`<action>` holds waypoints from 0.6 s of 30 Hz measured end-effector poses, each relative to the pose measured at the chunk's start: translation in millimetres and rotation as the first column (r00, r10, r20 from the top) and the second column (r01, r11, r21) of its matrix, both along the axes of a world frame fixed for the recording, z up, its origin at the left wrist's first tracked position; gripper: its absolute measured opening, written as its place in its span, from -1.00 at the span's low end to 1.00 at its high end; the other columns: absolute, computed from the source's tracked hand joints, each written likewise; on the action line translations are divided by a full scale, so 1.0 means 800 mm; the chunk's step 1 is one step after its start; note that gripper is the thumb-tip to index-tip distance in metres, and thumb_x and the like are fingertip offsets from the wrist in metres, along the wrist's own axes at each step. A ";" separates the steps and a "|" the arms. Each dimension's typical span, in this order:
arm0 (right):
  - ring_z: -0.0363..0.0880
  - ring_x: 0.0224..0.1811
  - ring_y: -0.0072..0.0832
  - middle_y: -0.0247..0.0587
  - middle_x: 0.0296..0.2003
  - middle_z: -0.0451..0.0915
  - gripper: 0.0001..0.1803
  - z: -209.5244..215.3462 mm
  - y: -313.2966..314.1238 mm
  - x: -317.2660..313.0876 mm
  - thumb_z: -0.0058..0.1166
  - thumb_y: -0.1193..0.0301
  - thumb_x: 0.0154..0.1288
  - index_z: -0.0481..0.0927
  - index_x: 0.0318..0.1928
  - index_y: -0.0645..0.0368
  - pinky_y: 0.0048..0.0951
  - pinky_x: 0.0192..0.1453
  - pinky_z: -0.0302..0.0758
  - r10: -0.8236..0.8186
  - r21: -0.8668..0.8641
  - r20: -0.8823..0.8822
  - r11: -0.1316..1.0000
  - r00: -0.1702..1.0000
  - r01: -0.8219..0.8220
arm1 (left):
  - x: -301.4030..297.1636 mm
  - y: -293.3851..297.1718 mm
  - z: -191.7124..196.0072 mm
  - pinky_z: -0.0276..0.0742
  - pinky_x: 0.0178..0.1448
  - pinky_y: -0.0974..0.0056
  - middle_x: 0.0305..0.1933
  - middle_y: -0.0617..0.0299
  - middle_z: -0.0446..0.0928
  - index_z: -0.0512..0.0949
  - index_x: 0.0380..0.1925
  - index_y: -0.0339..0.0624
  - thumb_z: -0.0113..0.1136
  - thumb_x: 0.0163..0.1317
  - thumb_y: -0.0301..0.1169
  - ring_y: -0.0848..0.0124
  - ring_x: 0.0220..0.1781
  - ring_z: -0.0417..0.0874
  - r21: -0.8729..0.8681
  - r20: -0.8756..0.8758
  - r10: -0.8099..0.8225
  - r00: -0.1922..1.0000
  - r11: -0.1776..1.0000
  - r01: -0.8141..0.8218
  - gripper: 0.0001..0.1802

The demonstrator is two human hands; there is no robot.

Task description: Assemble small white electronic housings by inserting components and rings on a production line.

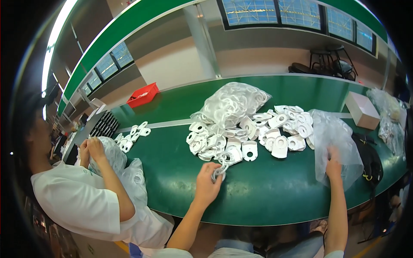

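Observation:
My left hand (207,185) pinches a few clear plastic rings (219,171) at the near edge of a heap of white plastic parts (241,139) on the green table (258,193). My right hand (333,165) rests on a clear plastic bag (333,137) lying at the heap's right and grips its lower edge. Behind the heap stands a bigger clear bag of rings (232,101), open toward the pile. More white flat parts (290,122) spread between the two bags.
A co-worker in a white shirt (77,202) sits at the left, both hands (91,150) on a clear bag. Small white parts (131,135) lie by them. A red bin (143,94) sits far left, a cardboard box (362,109) far right, a black bag (370,161) beside it.

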State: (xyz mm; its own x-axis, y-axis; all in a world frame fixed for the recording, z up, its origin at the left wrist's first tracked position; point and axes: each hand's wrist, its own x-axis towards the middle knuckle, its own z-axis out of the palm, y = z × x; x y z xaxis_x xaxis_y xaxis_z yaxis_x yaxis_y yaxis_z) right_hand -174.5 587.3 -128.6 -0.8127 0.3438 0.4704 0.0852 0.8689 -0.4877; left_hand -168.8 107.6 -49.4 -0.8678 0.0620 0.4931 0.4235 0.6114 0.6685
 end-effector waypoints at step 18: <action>0.58 -0.34 -0.54 -0.22 -0.43 0.61 -0.77 0.191 -0.280 -0.040 0.13 0.46 0.11 0.57 -0.21 0.32 -0.54 -0.30 0.48 0.500 -0.300 -0.053 0.818 0.865 -0.491 | -0.147 -0.001 0.033 0.46 -0.04 0.14 -0.13 0.03 0.54 0.48 -0.07 -0.32 0.31 0.00 -0.22 0.13 -0.10 0.56 -0.166 -0.284 0.174 0.943 0.960 -0.227 -0.47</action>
